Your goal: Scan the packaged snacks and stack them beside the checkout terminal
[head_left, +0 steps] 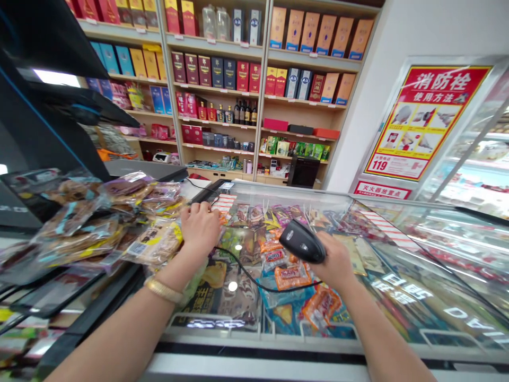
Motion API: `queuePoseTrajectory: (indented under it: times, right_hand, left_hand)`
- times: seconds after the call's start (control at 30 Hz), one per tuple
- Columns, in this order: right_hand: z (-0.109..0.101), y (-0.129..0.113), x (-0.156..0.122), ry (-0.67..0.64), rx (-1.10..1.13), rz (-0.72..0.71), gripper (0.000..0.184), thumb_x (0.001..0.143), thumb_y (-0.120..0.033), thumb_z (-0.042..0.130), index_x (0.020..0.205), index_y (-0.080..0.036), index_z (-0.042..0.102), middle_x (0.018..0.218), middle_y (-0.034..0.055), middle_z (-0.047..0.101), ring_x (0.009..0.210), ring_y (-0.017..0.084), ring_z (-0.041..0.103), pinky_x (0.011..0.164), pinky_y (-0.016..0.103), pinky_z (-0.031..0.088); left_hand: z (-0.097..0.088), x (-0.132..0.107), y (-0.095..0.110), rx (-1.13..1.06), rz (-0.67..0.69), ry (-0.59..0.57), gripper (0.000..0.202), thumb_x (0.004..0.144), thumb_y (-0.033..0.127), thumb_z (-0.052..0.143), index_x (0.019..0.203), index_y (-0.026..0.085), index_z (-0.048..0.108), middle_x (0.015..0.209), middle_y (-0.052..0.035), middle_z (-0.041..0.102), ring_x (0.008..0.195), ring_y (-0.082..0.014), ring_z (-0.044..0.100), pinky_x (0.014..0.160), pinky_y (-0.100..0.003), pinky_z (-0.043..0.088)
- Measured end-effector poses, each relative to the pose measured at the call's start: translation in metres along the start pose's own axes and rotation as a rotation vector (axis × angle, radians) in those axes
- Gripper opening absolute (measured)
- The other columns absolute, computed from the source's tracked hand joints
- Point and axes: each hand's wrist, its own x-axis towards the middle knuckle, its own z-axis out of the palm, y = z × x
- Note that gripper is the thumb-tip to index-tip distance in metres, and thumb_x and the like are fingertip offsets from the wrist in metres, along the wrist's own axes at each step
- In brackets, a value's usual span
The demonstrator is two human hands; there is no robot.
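Observation:
My right hand is closed round the handle of a black barcode scanner, whose head points up and left. The scanner's black cable curves left over the glass-topped freezer. My left hand is at the freezer's left edge with its fingers curled downward. Whatever lies under that palm is mostly hidden; something pale green and see-through shows below the wrist. Just left of this hand lies a clear snack packet with a yellow edge, part of a pile of packaged snacks.
A dark monitor on a stand rises at the left. Under the glass lie orange-wrapped packets and other bags. Shelves of boxed goods stand behind, beside a wall with a red sign.

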Motion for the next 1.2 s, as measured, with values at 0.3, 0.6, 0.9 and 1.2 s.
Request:
queuePoseTrajectory:
  times: [0.3,0.6,0.9,1.2]
  right_hand:
    - [0.000,-0.001,0.002,0.016,0.012,0.029,0.011,0.074,-0.029,0.060,0.081,-0.021,0.061,0.068,0.0017,0.058,0.064,0.017,0.054,0.058,0.027,0.037]
    - [0.006,0.009,0.000,0.023,0.023,0.106,0.009,0.072,-0.027,0.064,0.076,-0.022,0.057,0.071,0.0019,0.059,0.067,0.018,0.056,0.061,0.027,0.038]
    - [0.007,0.010,0.000,0.072,0.046,0.132,0.014,0.074,-0.034,0.066,0.077,-0.022,0.058,0.071,0.0023,0.059,0.068,0.019,0.056,0.061,0.028,0.040]
    - [0.006,0.010,-0.001,0.074,0.019,0.108,0.018,0.076,-0.037,0.063,0.072,-0.022,0.056,0.067,0.0014,0.056,0.063,0.017,0.055,0.057,0.026,0.039]
  left_hand:
    - [0.013,-0.002,0.001,-0.056,-0.074,0.135,0.053,0.087,0.033,0.043,0.127,0.001,0.057,0.128,-0.0280,0.056,0.130,-0.0416,0.041,0.112,-0.061,0.011]
    - [-0.015,-0.042,0.057,-0.723,0.644,-0.179,0.032,0.093,0.025,0.040,0.105,0.020,0.069,0.105,-0.0101,0.067,0.094,-0.0195,0.064,0.084,-0.030,0.050]
    - [-0.038,-0.088,0.153,-0.676,0.748,-0.500,0.032,0.090,0.041,0.052,0.102,0.017,0.068,0.099,-0.0142,0.069,0.093,-0.0289,0.066,0.083,-0.040,0.053]
    - [-0.043,-0.088,0.178,-0.569,0.676,-0.725,0.031,0.075,0.034,0.065,0.098,0.014,0.066,0.091,-0.0134,0.071,0.082,-0.0271,0.066,0.072,-0.034,0.051]
